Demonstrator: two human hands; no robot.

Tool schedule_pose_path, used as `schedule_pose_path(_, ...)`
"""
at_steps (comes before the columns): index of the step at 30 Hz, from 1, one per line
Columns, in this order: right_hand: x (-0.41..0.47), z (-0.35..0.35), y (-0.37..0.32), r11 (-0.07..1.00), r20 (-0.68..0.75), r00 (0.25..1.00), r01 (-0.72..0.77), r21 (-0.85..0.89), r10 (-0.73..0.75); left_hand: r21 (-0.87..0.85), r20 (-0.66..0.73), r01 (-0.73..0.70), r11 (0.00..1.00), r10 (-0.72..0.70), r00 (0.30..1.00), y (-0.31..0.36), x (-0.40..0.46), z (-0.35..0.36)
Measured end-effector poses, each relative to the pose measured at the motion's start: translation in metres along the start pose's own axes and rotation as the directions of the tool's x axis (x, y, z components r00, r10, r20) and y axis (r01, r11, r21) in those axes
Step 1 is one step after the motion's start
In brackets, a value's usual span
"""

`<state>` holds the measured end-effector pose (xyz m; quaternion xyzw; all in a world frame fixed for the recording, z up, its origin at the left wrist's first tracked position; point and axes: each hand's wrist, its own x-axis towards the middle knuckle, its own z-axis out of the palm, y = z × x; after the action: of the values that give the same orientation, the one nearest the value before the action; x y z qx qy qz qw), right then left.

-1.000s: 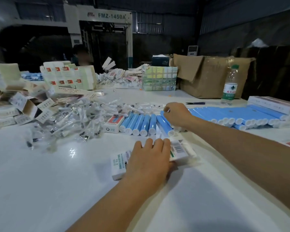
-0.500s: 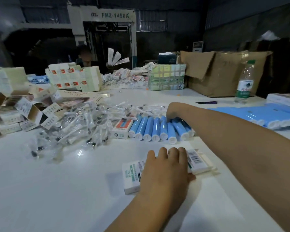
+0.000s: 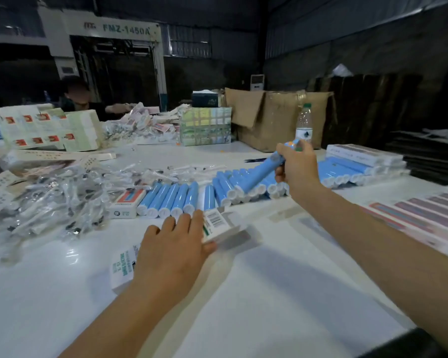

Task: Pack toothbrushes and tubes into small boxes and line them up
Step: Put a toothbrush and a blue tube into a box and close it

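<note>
Lifted off the row since a second ago, one blue tube now slants in the right hand's grip, cap end down-left. Nearer, left of it, the left hand lies flat on the small box on the counter, its open end facing the tube.

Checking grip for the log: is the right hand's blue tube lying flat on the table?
No, the right hand grips the blue tube tilted up above the row of tubes.

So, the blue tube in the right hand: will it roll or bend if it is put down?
The blue tube looks round with a white cap, so it may roll. It stays straight in the right hand, so probably fairly stiff. It seems light.
</note>
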<state>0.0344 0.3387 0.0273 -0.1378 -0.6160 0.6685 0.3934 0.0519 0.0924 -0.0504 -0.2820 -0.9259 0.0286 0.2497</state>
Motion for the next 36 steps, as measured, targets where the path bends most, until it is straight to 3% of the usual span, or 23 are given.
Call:
schedule_pose_path(2,-0.016,-0.020,0.017,0.991,-0.063,0.995,-0.073,0.113,0.080,-0.009,0.001,0.052,0.999,-0.052,0.999,0.004,0.001,-0.005)
schedule_pose_path(6,-0.033,-0.029,0.037,0.948,-0.057,0.970,-0.219,0.232,0.238,0.008,0.013,0.088,0.996,-0.088,0.996,0.012,0.000,-0.012)
schedule_pose_path(10,-0.038,-0.029,0.033,0.927,-0.061,0.974,-0.188,0.325,0.218,0.015,0.000,0.097,0.995,-0.097,0.995,0.015,-0.004,-0.013)
schedule_pose_path(16,-0.062,-0.018,0.036,0.968,0.144,0.978,-0.174,0.183,0.149,0.012,-0.037,0.027,1.000,-0.027,0.999,0.020,-0.004,-0.013)
schedule_pose_path(19,-0.069,-0.015,0.036,0.978,0.177,0.975,-0.161,0.136,0.136,0.004,-0.071,0.030,1.000,-0.029,0.997,0.019,-0.004,-0.011)
schedule_pose_path(25,-0.086,-0.007,0.045,0.982,0.319,0.937,-0.091,-0.164,0.140,0.044,-0.022,0.077,0.996,-0.076,0.997,0.021,-0.001,-0.014)
schedule_pose_path(31,-0.079,-0.015,0.046,0.965,0.149,0.956,-0.240,-0.106,0.254,0.035,0.011,0.087,0.996,-0.087,0.996,0.019,-0.002,-0.014)
schedule_pose_path(36,-0.069,-0.023,0.048,0.955,0.071,0.953,-0.292,-0.058,0.296,0.022,0.061,-0.001,1.000,0.000,0.998,0.025,-0.003,-0.010)
